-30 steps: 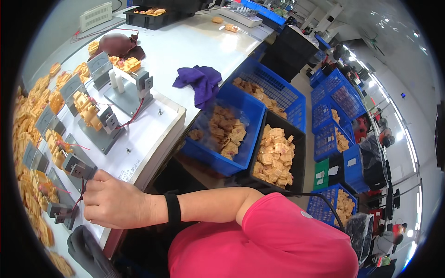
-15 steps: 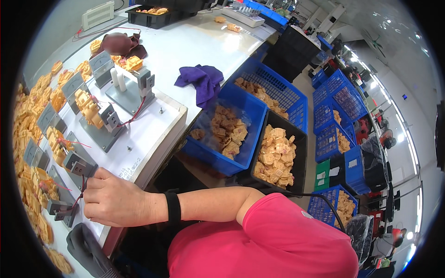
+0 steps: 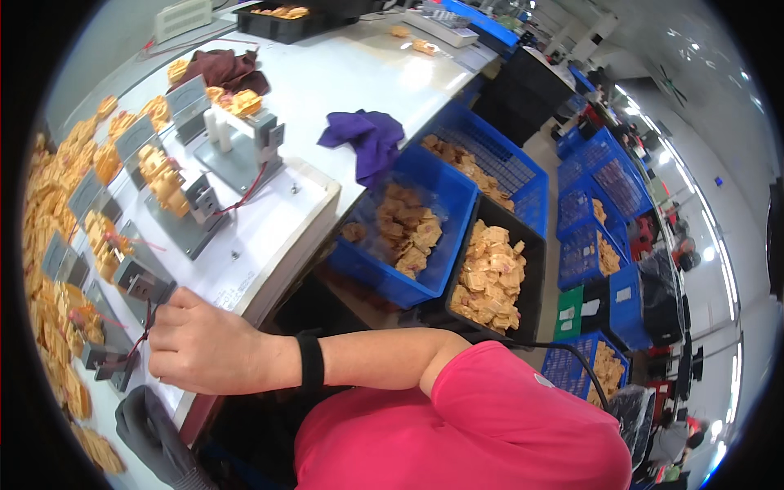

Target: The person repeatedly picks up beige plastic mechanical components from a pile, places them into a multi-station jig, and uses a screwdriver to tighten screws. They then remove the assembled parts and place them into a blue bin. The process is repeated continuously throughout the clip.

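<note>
- One curled right hand (image 3: pixel 208 347), fingers (image 3: pixel 163 341) bent inward beside the wires (image 3: pixel 144 336); can't tell what they grasp!
- Gloved left hand (image 3: pixel 151 429) just below, grip unreadable.
- Yellow part (image 3: pixel 91 331) sits at the nearest fixture (image 3: pixel 96 359).
- Danger: a knuckle catching those wires could tug them loose.
- Beyond, a crowded heap (image 3: pixel 51 196): one nudge might mix parts.

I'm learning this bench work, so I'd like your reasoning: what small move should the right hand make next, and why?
Probably ease the right hand slightly away from the thin wire by the grey block: its curled fingers sit right beside that wire and might snag it, though I can't tell whether they touch.
</note>
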Tool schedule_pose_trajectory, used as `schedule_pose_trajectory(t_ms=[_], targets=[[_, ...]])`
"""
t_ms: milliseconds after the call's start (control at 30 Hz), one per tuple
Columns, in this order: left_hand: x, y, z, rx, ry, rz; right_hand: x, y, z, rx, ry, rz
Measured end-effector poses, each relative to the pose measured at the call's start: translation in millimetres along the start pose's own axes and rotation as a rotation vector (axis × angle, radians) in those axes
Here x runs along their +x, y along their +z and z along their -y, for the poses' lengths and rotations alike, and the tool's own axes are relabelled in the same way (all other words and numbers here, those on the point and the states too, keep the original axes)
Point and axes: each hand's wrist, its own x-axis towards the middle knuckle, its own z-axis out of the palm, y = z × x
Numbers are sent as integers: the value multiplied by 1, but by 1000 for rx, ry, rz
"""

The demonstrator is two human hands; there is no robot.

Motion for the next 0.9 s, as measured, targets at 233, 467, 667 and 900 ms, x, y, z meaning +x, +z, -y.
schedule_pose_trajectory(t_ms=[233,467,667,900], targets=[[9,0,-55,51,42,-60,3,-17,-5,4,66,252],[-3,-8,-54,52,-17,-131,8,-13,9,-15,62,294],[1,-5,-53,22,-10,-129,10,-15,6,-34,65,314],[1,-4,-50,31,-10,-143,10,-14,5,-33,63,320]])
